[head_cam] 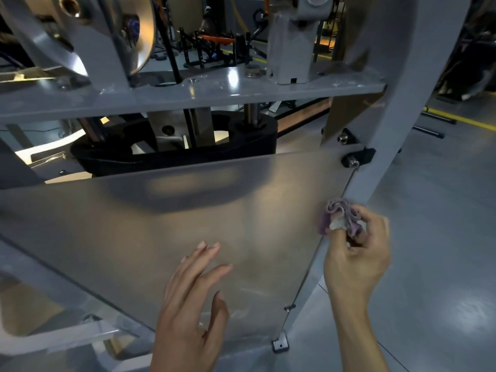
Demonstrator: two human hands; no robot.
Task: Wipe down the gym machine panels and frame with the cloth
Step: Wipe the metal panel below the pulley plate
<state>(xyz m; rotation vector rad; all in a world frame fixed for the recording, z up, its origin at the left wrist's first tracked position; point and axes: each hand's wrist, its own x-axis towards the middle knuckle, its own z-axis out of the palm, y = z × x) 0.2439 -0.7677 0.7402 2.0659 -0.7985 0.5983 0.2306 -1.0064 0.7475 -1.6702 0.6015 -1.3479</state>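
- The right hand grasps a bunched purple cloth, fingers curled round it with the wad sticking out past the fingertips.
- The cloth sits at the right edge of the frosted panel, right where the panel meets the grey frame upright; part of it seems to tuck behind the panel's edge, showing dimly through the plastic.
- The left hand is released, fingers straight and spread, lying flat near or against the panel's near lower area, apparently steadying it; contact cannot be confirmed.
- The step in hand looks like wiping the panel's right border and the seam by the upright, below the black mounting bracket.
- The next move probably calls for running the cloth along that edge, working round the bracket above and the small fasteners lower down, with a firm grip so the wad does not snag.
- The wide face of the panel and the grey crossbeam farther up likely remain to be done.
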